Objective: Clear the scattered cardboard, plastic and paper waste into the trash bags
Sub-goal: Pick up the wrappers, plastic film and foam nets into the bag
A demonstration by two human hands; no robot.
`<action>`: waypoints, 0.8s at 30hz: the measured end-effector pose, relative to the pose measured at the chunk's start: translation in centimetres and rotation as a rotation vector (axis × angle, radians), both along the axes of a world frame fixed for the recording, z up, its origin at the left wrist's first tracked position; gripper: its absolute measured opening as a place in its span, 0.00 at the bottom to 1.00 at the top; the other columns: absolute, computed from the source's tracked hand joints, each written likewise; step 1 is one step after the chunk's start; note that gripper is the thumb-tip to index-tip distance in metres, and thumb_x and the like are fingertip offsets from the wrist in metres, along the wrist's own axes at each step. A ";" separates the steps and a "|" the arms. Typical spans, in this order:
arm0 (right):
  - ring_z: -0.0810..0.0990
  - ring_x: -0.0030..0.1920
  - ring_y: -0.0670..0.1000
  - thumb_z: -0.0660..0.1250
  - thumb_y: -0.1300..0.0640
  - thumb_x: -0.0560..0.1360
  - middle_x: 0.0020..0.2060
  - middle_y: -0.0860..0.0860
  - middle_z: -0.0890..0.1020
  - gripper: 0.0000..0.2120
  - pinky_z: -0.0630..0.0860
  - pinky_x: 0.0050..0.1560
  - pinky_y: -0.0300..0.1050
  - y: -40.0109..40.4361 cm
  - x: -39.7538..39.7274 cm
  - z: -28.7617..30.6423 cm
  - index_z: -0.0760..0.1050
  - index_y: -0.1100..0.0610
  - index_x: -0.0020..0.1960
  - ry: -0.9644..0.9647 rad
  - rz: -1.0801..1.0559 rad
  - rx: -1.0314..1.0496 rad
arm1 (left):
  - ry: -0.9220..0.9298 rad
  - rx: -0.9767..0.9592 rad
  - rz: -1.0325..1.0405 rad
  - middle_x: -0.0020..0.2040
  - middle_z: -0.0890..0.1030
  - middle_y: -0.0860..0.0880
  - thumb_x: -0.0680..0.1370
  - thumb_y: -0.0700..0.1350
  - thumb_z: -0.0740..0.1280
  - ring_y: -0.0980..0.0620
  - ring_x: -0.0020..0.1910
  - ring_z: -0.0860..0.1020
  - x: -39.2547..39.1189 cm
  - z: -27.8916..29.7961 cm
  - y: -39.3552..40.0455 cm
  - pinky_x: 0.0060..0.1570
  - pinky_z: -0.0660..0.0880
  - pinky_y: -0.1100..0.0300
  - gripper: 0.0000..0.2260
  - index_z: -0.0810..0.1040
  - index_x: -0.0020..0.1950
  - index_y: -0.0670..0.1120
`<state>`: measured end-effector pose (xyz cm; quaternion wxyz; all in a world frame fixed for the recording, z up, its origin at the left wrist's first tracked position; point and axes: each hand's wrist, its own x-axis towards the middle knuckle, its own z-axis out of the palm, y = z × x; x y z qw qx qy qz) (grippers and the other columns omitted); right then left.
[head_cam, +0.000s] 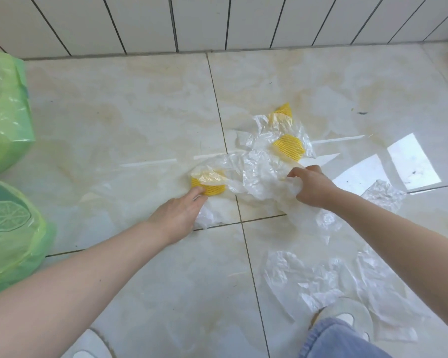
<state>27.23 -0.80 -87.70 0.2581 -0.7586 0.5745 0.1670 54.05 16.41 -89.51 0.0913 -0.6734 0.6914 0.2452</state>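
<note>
Crumpled clear plastic film [321,280] lay nearest, beside a slippered foot [347,316]. Farther out, the left hand [176,215] pressed its fingertips onto a yellow foam net [208,187] under the plastic sheet [256,174], fingers close together; whether they gripped it could not be told. Right of that net, the right hand [313,187] clutched a bunch of the sheet. Beyond it lay two more yellow nets [287,147], and far left stood green trash bags [5,112].

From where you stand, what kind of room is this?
Probably a kitchen, utility room or balcony corner at home: glossy marble-look floor tiles, a white tiled wall, and filled green trash bags standing at the left.
</note>
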 end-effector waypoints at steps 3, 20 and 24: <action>0.77 0.50 0.62 0.58 0.65 0.70 0.59 0.58 0.65 0.24 0.76 0.50 0.46 0.7 -0.2 -0.1 0.69 0.49 0.64 0.025 -0.015 -0.011 | -0.005 -0.010 0.015 0.71 0.60 0.51 0.74 0.35 0.60 0.39 0.45 0.77 0.4 0.2 0.3 0.39 0.72 0.49 0.21 0.66 0.66 0.45; 0.68 0.34 0.52 0.64 0.66 0.69 0.31 0.53 0.69 0.06 0.64 0.32 0.43 1.6 2.7 4.5 0.70 0.60 0.34 -0.384 -0.128 0.058 | 0.050 -0.046 0.117 0.70 0.62 0.51 0.73 0.36 0.60 0.40 0.52 0.78 1.6 0.2 -0.8 0.48 0.75 0.48 0.21 0.68 0.67 0.45; 0.67 0.34 0.51 0.63 0.63 0.66 0.33 0.54 0.68 0.04 0.64 0.36 0.43 1.9 4.3 6.5 0.71 0.65 0.39 -0.562 -0.221 0.104 | 0.195 -0.202 0.225 0.52 0.73 0.47 0.72 0.37 0.63 0.42 0.48 0.76 2.5 1.7 0.1 0.46 0.73 0.50 0.05 0.73 0.47 0.42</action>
